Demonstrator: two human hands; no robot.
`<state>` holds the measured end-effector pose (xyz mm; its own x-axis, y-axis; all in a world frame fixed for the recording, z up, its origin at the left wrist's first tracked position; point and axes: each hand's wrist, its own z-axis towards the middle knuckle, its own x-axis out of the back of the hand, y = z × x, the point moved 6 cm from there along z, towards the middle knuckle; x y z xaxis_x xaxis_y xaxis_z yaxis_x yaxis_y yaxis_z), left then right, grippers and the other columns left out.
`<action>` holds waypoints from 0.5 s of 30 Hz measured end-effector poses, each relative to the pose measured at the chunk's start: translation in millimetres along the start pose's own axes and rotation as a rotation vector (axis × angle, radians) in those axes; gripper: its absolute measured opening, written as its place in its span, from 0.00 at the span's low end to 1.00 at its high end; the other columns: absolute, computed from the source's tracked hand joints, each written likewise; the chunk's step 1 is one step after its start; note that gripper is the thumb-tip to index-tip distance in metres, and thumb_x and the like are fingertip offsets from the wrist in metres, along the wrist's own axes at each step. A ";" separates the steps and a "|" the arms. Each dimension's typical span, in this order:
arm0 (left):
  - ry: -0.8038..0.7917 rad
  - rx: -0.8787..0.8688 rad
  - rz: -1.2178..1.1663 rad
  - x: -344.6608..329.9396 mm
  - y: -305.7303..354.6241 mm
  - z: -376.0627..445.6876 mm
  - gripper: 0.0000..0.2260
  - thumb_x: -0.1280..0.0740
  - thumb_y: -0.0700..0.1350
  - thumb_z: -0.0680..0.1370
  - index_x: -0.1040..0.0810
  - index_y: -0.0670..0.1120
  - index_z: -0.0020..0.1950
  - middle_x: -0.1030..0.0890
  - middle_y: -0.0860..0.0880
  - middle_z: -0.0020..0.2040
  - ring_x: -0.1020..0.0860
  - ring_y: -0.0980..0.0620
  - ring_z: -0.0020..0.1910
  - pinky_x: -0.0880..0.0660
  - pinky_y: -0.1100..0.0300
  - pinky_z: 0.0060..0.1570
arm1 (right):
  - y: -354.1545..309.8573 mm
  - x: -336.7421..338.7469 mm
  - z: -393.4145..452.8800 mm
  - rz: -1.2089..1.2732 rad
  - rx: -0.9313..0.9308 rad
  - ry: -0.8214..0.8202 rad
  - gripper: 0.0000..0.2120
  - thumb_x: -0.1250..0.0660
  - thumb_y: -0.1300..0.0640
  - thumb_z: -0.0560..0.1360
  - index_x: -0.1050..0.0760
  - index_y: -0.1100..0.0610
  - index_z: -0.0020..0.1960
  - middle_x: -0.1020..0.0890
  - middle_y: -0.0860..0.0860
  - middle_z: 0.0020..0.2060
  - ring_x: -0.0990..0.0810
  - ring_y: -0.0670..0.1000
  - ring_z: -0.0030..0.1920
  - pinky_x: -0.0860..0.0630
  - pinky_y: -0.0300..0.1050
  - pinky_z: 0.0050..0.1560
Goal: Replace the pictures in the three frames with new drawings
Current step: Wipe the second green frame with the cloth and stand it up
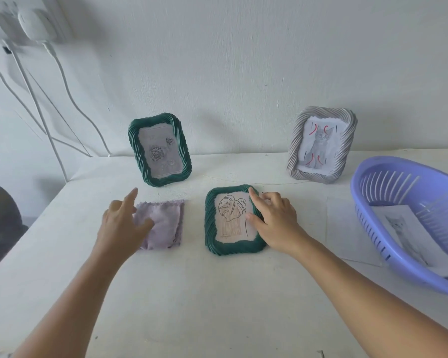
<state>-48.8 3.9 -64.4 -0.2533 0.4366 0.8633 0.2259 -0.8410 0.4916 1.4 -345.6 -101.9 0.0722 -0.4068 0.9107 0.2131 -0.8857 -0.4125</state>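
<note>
White tabletop (217, 293) closest, carrying everything. Lilac basket (409, 218) at right with a cat print (409, 236) inside. Grey frame (321, 144) and green frame (159, 149) upright by the wall. Flat green frame (232, 220) with leaf drawing, right hand (272, 220) resting on it, grip released. Left hand (122, 223) relaxed over purple cloth (163, 223), grip released.

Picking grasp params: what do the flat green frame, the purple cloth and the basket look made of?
Flat green frame: probably moulded resin or plastic, with twisted rope ribbing and a slight sheen.
Purple cloth: soft napped fabric, likely microfibre, matte, with zigzag-cut edges and folds.
Basket: lilac plastic, smooth and semi-glossy, with moulded slotted walls.
</note>
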 end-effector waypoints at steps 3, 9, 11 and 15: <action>-0.034 -0.160 -0.061 -16.6 45.8 -4.3 0.30 0.31 0.52 0.79 0.37 0.54 0.80 0.21 0.52 0.54 0.22 0.49 0.53 0.25 0.52 0.55 | 2.3 2.8 -3.0 -0.023 -0.032 0.016 0.32 0.44 0.37 0.82 0.50 0.41 0.82 0.36 0.51 0.70 0.36 0.57 0.69 0.40 0.55 0.71; -0.194 -0.270 0.042 -61.4 111.2 -11.0 0.31 0.37 0.58 0.81 0.42 0.53 0.82 0.20 0.53 0.61 0.22 0.51 0.54 0.24 0.51 0.58 | 5.2 6.3 -7.3 -0.073 -0.110 0.022 0.36 0.46 0.32 0.80 0.50 0.45 0.82 0.35 0.51 0.64 0.35 0.57 0.65 0.39 0.56 0.68; -0.187 -0.268 0.113 -68.6 117.8 -11.1 0.32 0.37 0.59 0.81 0.42 0.50 0.81 0.20 0.50 0.62 0.21 0.47 0.57 0.24 0.49 0.59 | 5.7 5.9 -7.3 -0.079 -0.130 0.011 0.36 0.46 0.31 0.80 0.48 0.46 0.82 0.34 0.52 0.63 0.35 0.57 0.65 0.39 0.56 0.68; -0.157 -0.291 0.132 -72.4 120.4 -17.2 0.30 0.35 0.58 0.80 0.39 0.51 0.80 0.17 0.49 0.58 0.21 0.47 0.56 0.22 0.48 0.55 | 4.0 5.1 -8.1 -0.086 -0.124 -0.009 0.33 0.45 0.32 0.79 0.41 0.46 0.80 0.35 0.51 0.62 0.36 0.57 0.65 0.40 0.56 0.70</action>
<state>-19.4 -134.5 -69.7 -0.0867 0.3429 0.9354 -0.0366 -0.9394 0.3409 -5.3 -353.0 -99.1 0.0674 -0.3269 0.9427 0.0970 -0.9382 -0.3323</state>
